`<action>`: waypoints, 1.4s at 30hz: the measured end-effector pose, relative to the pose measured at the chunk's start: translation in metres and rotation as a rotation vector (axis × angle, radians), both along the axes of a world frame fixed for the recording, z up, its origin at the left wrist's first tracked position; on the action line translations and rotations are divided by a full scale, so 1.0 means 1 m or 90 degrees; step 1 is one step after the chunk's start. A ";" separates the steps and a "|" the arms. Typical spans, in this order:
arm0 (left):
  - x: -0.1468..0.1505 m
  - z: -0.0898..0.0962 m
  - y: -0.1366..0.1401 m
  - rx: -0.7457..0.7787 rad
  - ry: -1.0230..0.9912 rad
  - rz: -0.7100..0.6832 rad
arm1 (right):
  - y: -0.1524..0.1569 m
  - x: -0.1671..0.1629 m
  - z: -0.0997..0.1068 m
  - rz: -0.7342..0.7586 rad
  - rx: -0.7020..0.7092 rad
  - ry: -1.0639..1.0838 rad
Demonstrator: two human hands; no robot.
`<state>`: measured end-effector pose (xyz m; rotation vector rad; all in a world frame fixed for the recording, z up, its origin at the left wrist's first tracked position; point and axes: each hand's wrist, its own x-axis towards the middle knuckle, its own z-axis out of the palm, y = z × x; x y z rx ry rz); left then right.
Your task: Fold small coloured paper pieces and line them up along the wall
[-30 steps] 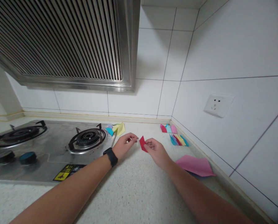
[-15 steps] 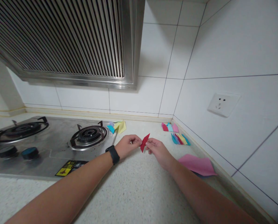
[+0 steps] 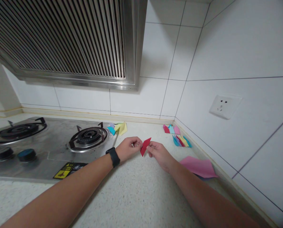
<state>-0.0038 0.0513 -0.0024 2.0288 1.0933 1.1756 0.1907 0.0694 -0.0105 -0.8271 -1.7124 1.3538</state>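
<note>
Between my two hands is a small folded piece of red paper (image 3: 145, 146), shaped like a slanted parallelogram, held above the speckled countertop (image 3: 136, 196). My left hand (image 3: 130, 148), with a black watch on its wrist, pinches the paper's left edge between thumb and fingertips. From the other side, my right hand (image 3: 159, 153) pinches the right edge, its other fingers curled in. Beyond the right hand lie folded paper pieces in several colours (image 3: 182, 141) and a second small group (image 3: 171, 129). A larger pink paper sheet (image 3: 199, 167) rests beside my right forearm, partly hidden by it.
A steel gas stove (image 3: 46, 158) with two burners and two knobs takes up the left side. Yellow and blue folded papers (image 3: 121, 128) lie at its right back corner. Above hangs a range hood (image 3: 132, 47). A tiled wall with a socket (image 3: 225, 106) bounds the right.
The red paper has turned so more of its flat face shows. Both hands keep their pinch on it, and the whole view has shifted slightly.
</note>
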 end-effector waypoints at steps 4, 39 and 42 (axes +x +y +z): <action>0.000 0.000 -0.001 -0.010 -0.002 -0.010 | 0.000 0.000 0.000 0.024 -0.001 0.007; 0.004 0.006 -0.011 0.028 0.071 -0.001 | 0.000 0.000 -0.003 0.058 -0.043 0.018; 0.004 0.007 -0.012 0.040 0.096 0.015 | -0.003 -0.002 -0.001 0.051 -0.025 -0.010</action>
